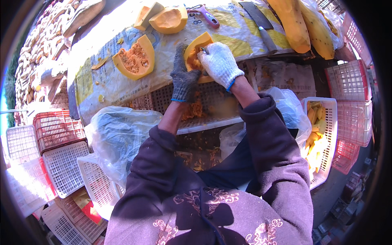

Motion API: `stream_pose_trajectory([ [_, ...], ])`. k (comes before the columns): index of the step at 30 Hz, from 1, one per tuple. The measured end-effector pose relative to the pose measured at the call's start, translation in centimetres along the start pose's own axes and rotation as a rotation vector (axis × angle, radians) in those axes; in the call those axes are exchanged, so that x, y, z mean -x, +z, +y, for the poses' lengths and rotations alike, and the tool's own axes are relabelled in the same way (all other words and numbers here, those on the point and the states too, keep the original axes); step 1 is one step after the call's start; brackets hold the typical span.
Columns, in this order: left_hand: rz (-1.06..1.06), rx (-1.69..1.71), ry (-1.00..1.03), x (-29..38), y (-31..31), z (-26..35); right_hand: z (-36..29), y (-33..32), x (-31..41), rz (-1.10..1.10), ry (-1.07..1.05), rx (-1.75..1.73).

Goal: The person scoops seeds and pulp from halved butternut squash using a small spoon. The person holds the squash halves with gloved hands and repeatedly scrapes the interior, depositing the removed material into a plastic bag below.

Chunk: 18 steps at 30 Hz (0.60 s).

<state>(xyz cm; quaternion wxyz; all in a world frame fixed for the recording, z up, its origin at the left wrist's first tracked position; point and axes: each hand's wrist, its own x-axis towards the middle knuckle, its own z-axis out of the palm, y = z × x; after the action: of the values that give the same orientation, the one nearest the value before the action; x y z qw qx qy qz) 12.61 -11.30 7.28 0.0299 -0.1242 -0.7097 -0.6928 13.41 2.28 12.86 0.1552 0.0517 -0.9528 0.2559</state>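
Note:
My left hand [183, 75], in a dark grey knitted glove, grips the left side of a peeled pumpkin piece [200, 39]. My right hand [221, 62], in a white knitted glove, is closed around a small metal tool [202, 49] at the piece's hollow; most of the tool is hidden in the fist. Orange pulp shows in the hollow between both hands. To the left lies another pumpkin piece [134, 58], full of stringy pulp and seeds. Two hollowed pieces [168, 20] rest farther back. Below my hands, pulp [193, 108] lies in a plastic crate [211, 124].
A purple-handled peeler [210, 18] and a cleaver [257, 15] lie on the sack-covered table [165, 65]. Long peeled pumpkins [291, 26] lie at back right. A white crate [329, 147] holds yellow pieces. Plastic bags [122, 131] and stacked crates [65, 168] flank me.

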Motion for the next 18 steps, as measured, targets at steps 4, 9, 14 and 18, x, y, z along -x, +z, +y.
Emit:
stream_pose_trajectory([
  [4,0.079,-0.228,0.083,-0.2,0.5,-0.1,-0.8,-0.6,0.4,-0.034,0.078,-0.233],
  [9,0.048,0.078,-0.127,0.0,-1.0,-1.0,-2.4,-0.8,-0.2,-0.107,0.127,-0.286],
  [14,-0.265,-0.199,-0.165,-3.9,-1.6,1.1,-1.4,-1.8,-0.1,-0.106,0.126,-0.126],
  [18,-0.371,0.101,-0.182,-6.8,-3.8,-0.1,-1.9,0.3,0.0,-0.145,0.124,-0.209],
])
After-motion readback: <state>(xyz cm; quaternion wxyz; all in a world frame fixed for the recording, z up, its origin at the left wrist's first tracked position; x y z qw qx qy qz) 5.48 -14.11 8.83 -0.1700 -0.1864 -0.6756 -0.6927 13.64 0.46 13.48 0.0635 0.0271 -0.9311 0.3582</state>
